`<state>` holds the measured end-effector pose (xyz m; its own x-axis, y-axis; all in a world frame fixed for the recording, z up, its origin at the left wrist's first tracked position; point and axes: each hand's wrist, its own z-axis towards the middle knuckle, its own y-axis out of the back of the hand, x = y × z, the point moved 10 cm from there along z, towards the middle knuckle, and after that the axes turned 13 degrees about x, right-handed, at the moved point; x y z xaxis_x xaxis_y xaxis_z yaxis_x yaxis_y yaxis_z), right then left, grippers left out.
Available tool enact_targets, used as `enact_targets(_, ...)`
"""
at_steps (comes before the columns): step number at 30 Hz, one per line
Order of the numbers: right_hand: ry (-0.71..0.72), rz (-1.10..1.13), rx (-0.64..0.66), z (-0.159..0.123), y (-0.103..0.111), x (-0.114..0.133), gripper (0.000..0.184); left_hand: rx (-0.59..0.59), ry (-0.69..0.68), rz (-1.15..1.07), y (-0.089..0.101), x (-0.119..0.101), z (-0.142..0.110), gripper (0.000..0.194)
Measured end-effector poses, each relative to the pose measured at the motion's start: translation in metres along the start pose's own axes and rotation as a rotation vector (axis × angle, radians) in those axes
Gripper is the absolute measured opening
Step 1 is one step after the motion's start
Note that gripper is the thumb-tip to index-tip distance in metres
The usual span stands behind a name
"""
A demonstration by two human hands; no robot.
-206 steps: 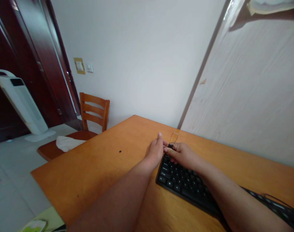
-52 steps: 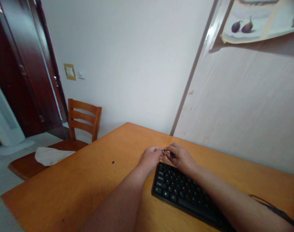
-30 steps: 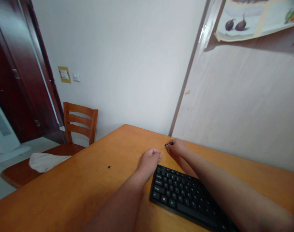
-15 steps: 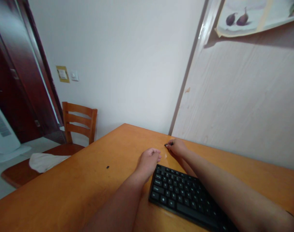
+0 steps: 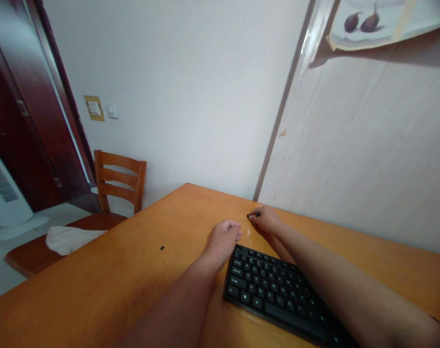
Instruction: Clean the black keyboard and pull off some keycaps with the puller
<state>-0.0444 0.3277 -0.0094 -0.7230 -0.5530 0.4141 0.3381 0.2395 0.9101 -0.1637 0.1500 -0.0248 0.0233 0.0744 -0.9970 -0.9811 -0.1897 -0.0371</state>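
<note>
A black keyboard lies at a slant on the wooden table, its right part hidden under my right forearm. Just past its far left corner is my left hand, fingers curled in towards the thumb. Whether anything is inside that hand is hidden. My right hand is farther off, close to the wall, beyond the keyboard. Its thumb and fingertips pinch a small black piece, too small to name, just above or on the tabletop. Another small flat black piece rests on the table to the left.
The wooden table meets the wall along its far edge. On the left stands a wooden chair with a white cloth on its seat. A picture hangs at the upper right, and light switches are on the wall.
The view has shifted very slightly. Both hands, the keyboard and the black pieces keep nearly the same places on the table.
</note>
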Motion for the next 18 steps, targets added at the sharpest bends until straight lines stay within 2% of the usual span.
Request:
enact_targets(9, -0.046, 0.154, -0.023, -0.002, 0.002, -0.004, 0.008, 0.002, -0.003, -0.002, -0.001, -0.001, -0.002, 0.014)
enact_targets(14, -0.07, 0.339, -0.065, -0.016, 0.03, -0.003, 0.011, 0.006, -0.001, 0.0, 0.0, 0.002, 0.0, 0.015)
enact_targets(18, -0.038, 0.525, -0.059, -0.034, 0.053, 0.008, 0.015, 0.004, 0.002, 0.003, 0.001, 0.003, 0.001, 0.017)
